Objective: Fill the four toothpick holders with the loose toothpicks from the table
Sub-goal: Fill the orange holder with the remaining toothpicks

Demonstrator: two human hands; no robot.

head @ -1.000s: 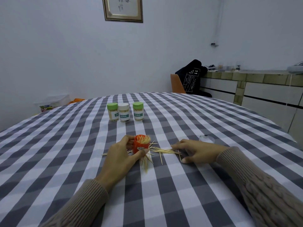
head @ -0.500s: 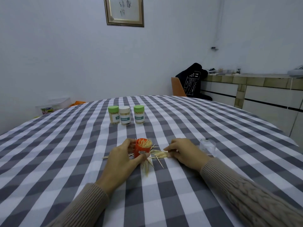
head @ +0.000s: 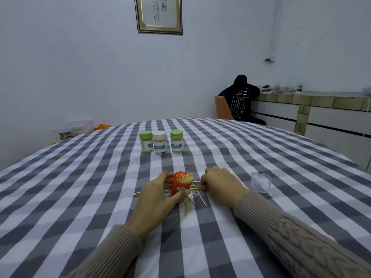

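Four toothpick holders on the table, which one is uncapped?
The orange toothpick holder, gripped by the left hand: open top, toothpick tips showing. The three labelled holders in the far row, green-lidded, white-lidded and green-lidded, are capped.

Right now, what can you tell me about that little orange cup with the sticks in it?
The orange holder is a small open-topped cup, plastic by its look, with a pale sticker low on its side. It stands upright on the checked tablecloth, packed with toothpicks poking above its rim. The left hand grips it, thumb in front and fingers behind. Loose toothpicks lie around its base.
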